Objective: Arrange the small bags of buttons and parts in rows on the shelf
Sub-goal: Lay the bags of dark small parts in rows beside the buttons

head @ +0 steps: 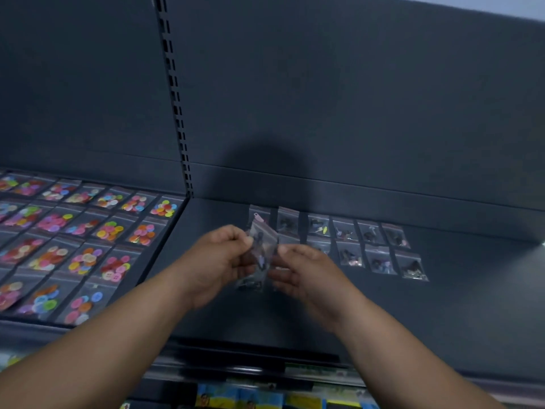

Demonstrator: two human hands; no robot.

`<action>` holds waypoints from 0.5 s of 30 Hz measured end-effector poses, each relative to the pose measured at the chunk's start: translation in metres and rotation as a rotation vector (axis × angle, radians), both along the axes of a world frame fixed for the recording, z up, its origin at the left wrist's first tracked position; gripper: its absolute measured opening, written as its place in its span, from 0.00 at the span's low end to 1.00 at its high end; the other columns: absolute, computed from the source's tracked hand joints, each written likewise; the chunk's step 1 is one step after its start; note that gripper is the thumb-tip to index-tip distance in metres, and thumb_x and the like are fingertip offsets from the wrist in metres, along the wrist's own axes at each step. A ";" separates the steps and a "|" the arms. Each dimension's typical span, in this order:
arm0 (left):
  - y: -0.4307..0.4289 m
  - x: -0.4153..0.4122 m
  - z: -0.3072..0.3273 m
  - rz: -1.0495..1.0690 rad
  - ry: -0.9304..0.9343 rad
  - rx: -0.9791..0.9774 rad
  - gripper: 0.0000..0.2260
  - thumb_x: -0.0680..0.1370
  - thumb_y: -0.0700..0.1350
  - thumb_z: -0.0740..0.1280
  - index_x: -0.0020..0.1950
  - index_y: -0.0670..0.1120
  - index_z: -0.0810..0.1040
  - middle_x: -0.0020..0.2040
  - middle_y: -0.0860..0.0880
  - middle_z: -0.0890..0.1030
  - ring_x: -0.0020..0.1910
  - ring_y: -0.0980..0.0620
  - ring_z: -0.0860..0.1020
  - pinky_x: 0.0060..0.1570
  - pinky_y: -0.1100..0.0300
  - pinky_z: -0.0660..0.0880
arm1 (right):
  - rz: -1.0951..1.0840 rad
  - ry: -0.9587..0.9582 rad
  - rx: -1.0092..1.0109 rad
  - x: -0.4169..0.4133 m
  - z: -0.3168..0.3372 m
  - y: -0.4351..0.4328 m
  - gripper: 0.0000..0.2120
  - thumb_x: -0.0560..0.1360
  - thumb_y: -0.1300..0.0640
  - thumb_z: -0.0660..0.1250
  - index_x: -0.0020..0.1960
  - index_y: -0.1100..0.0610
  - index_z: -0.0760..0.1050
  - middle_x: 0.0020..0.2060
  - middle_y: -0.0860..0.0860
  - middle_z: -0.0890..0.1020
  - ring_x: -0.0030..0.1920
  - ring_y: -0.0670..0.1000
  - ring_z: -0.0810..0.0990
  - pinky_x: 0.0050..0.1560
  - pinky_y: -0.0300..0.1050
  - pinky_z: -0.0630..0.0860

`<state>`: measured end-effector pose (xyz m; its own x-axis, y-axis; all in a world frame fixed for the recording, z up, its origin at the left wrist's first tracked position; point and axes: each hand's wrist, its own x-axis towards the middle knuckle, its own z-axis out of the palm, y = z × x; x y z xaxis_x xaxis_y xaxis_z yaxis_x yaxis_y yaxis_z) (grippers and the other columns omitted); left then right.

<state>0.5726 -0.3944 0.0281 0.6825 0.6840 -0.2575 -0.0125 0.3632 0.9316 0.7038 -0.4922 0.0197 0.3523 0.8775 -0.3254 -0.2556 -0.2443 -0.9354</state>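
head view. your left hand [224, 255] pinches the clear bag [262, 246] at its upper left edge, thumb and fingers curled on the film. your right hand [298, 267] grips the bag's right edge the same way. the bag is held in the air above the right shelf [442, 320], just on the near side of the two rows of parts bags [368, 246] lying along the shelf's far edge. blur prevents telling whether you hold one bag or a small stack. to the left, past the slotted upright [174, 93], button bags [82, 237] lie in full rows.

handling, as judged: the bag is light, thin and limp. the film is slick, and the loose contents are free to slide to the low end. take it by the sealed top or a side edge, not by the bulge. laid flat, it should stay put. nothing fragile is apparent.

markings: no brand or writing is legible on any bag. the top edge of the clear bag shows pink. the printed packs [236, 399] on the lower tier are too blurred to read.
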 end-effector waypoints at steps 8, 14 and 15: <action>-0.036 0.038 -0.007 -0.146 0.168 0.059 0.05 0.75 0.41 0.69 0.45 0.45 0.74 0.40 0.45 0.81 0.39 0.50 0.80 0.39 0.59 0.77 | -0.159 0.073 0.056 0.025 0.003 -0.027 0.08 0.76 0.65 0.64 0.38 0.56 0.73 0.31 0.53 0.79 0.32 0.50 0.78 0.36 0.43 0.76; -0.058 0.067 -0.018 -0.120 0.320 0.226 0.08 0.73 0.33 0.68 0.39 0.44 0.73 0.34 0.43 0.80 0.30 0.52 0.77 0.29 0.62 0.73 | -0.298 -0.020 0.008 0.060 -0.006 -0.054 0.12 0.77 0.64 0.63 0.36 0.53 0.72 0.29 0.50 0.76 0.29 0.46 0.74 0.27 0.36 0.72; -0.059 0.070 -0.020 -0.120 0.348 0.267 0.08 0.74 0.34 0.68 0.38 0.44 0.74 0.34 0.43 0.80 0.30 0.52 0.77 0.29 0.63 0.73 | -0.312 -0.055 -0.017 0.068 -0.008 -0.058 0.12 0.77 0.63 0.64 0.35 0.53 0.71 0.30 0.50 0.75 0.28 0.45 0.73 0.25 0.35 0.70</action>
<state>0.6426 -0.4533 0.0083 0.6649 0.6793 -0.3106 0.3451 0.0893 0.9343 0.7720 -0.5506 0.0116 0.6213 0.7188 -0.3119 -0.2699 -0.1774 -0.9464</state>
